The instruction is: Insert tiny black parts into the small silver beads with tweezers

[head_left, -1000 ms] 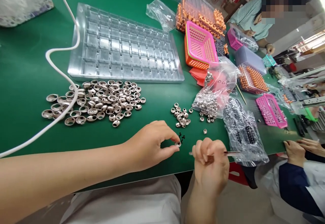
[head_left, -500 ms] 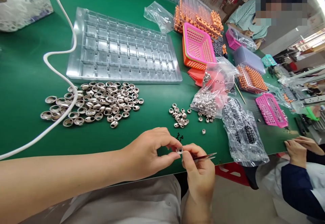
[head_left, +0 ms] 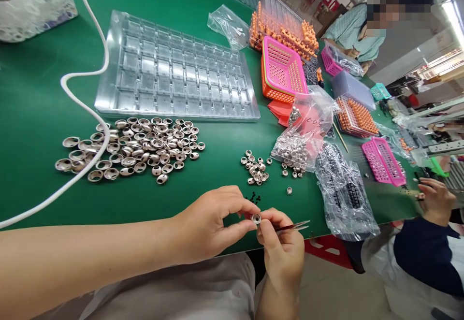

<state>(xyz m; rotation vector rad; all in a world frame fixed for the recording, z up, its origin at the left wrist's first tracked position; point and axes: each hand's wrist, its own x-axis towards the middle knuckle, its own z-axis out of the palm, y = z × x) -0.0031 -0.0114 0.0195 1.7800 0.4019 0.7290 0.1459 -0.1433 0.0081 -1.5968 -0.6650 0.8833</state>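
Observation:
Between the thumb and fingertips of my left hand (head_left: 217, 223) is a small silver metal ring (head_left: 255, 219), its opening turned up toward me. My right hand (head_left: 284, 242) pinches against the ring's right side and also holds a pair of tweezers (head_left: 295, 226), whose tips point away to the right. Just beyond my fingertips lie several tiny black parts (head_left: 253, 197) on the green table. Farther back is a small group of silver rings (head_left: 256, 167). A larger heap of silver metal rings (head_left: 145, 146) spreads to the left.
A clear compartment tray (head_left: 177, 68) lies behind the heap, and a white cable (head_left: 83, 78) crosses the left side. To the right are a bag of metal rings (head_left: 293, 151), stacked baskets (head_left: 284, 66) and bubble-wrapped black parts (head_left: 340, 189). A co-worker's hand (head_left: 435, 199) is at far right.
My hands keep the ring at nearly the same spot, with it tipped slightly more toward me. The co-worker's hand at far right has lifted and moved back over the table.

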